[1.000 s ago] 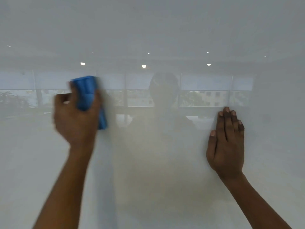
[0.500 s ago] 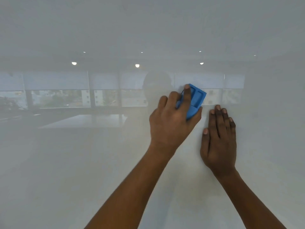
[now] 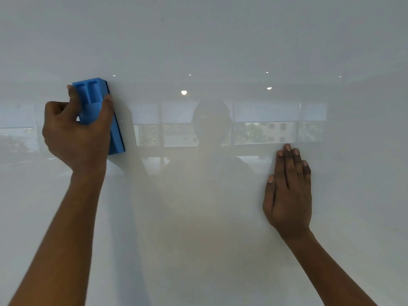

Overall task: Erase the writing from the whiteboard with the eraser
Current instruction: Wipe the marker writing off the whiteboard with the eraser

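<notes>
Both hands meet the whiteboard (image 3: 220,40): left hand (image 3: 76,138) grips the eraser (image 3: 95,102) upper left, right hand (image 3: 288,191) flat (open), risking palm smudges if it slides.

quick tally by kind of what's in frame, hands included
Eraser, blue, gripped in the left hand: 1
Whiteboard, no writing visible: 1
Hands: 2, left hand and right hand, which lies flat on the board
Total: 4
</notes>
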{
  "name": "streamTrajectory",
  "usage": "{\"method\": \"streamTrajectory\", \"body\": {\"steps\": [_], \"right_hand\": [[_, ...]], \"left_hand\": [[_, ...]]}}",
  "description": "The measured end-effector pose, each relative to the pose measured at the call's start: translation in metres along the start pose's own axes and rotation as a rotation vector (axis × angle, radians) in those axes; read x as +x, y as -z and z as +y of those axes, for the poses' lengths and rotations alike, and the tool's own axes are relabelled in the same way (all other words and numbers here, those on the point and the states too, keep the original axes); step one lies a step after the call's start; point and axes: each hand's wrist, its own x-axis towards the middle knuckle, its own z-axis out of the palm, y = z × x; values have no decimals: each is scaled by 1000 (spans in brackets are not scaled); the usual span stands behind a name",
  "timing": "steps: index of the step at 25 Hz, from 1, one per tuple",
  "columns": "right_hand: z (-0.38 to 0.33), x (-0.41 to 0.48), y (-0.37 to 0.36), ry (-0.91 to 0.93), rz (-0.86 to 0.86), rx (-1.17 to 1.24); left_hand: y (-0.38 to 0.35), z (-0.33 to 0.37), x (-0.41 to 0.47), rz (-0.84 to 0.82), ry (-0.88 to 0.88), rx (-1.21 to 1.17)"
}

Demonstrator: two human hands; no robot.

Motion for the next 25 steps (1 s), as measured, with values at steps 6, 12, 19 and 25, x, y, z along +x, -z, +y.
{"method": "streamTrajectory", "body": {"steps": [6,12,19,25], "right_hand": [[-1,1,1,2,-3,-7],[-1,1,1,2,-3,-4],[4,0,1,-20,-38,38],[0,3,5,7,-18,16]], "left_hand": [[-44,69,-39,0,-28,-100],[-100,142,-149,-240,-431,-35],[-96,102,-217,-243,-756,6],[-66,54,-193,-128,-722,41]]}}
